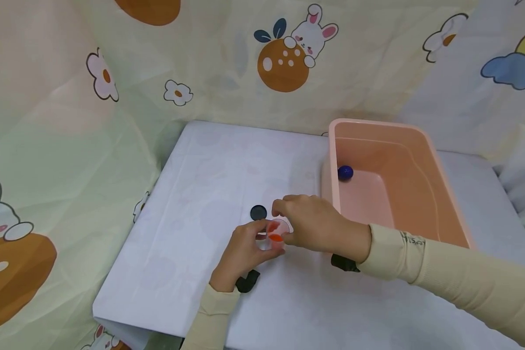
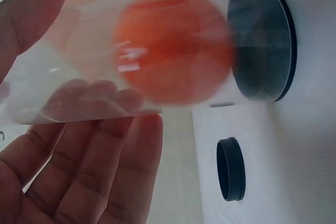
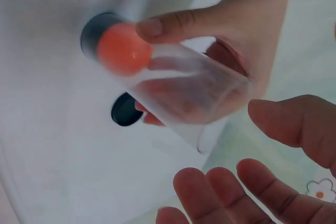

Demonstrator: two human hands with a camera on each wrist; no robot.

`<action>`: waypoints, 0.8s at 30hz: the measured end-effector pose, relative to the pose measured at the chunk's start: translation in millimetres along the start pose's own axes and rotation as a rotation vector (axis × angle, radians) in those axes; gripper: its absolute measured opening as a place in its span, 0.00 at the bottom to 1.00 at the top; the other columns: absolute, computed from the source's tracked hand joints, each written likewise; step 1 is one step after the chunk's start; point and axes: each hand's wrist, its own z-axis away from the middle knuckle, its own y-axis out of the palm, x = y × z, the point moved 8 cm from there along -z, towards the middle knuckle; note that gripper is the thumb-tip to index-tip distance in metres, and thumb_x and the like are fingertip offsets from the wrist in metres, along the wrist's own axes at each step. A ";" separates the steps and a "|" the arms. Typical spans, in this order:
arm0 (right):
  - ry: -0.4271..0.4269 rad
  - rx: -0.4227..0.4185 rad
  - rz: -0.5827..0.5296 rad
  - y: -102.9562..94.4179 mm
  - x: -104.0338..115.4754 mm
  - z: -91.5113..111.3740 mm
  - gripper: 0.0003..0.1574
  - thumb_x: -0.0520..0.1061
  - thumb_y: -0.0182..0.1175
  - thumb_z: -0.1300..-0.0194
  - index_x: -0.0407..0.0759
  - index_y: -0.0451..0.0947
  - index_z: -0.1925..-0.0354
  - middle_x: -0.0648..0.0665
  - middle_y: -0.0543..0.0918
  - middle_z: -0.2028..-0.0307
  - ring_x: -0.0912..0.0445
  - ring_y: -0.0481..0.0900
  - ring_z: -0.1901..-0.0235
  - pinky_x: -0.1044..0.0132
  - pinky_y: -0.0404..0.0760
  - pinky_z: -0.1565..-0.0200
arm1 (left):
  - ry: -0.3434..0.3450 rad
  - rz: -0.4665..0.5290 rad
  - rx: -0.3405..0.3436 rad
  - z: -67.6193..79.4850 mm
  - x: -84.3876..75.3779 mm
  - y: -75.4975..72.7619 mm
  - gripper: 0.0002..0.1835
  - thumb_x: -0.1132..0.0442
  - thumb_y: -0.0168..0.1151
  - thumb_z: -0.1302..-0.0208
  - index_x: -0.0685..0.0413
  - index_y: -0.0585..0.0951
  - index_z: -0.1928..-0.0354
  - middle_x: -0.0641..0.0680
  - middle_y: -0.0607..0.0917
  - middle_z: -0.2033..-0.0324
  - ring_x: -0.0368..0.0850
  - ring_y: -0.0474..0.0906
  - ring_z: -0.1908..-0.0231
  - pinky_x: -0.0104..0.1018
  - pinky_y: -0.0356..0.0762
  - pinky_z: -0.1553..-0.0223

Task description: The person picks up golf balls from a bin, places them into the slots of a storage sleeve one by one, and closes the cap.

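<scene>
My left hand (image 1: 245,248) grips a clear plastic tube (image 3: 189,116) that stands on the table, thumb on one side and fingers around the other. Inside, an orange ball (image 2: 173,51) sits low in the tube, just above a dark cap (image 2: 265,43) that closes its bottom end. The tube's top end is uncovered. Right above that mouth hovers my right hand (image 1: 317,221), thumb and fingers spread apart with nothing between them. A second dark cap (image 1: 258,212) lies loose on the table, just beyond the left fingers.
A pink plastic bin (image 1: 376,123) stands at the right of the white-covered table (image 1: 192,204), close by my right forearm. One dark blue ball (image 1: 345,173) lies inside it, near the left wall. Patterned cloth (image 1: 218,63) hangs behind and to the left.
</scene>
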 end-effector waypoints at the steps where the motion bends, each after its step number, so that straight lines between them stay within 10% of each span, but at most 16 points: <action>1: -0.001 -0.009 -0.016 -3.5 -1.3 1.1 0.21 0.42 0.80 0.39 0.40 0.85 0.50 0.46 0.89 0.59 0.53 0.85 0.65 0.62 0.85 0.67 | -0.003 0.003 0.001 -0.1 0.0 0.2 0.25 0.64 0.86 0.44 0.56 0.88 0.45 0.48 0.90 0.53 0.46 0.89 0.50 0.41 0.91 0.48; 24: 0.103 -0.280 -0.453 -86.4 -48.2 41.6 0.16 0.38 0.75 0.32 0.40 0.87 0.46 0.45 0.90 0.50 0.52 0.90 0.54 0.53 0.91 0.47 | -0.071 -0.007 -0.020 0.5 0.3 1.8 0.18 0.65 0.87 0.47 0.51 0.87 0.57 0.48 0.90 0.59 0.51 0.92 0.56 0.45 0.92 0.50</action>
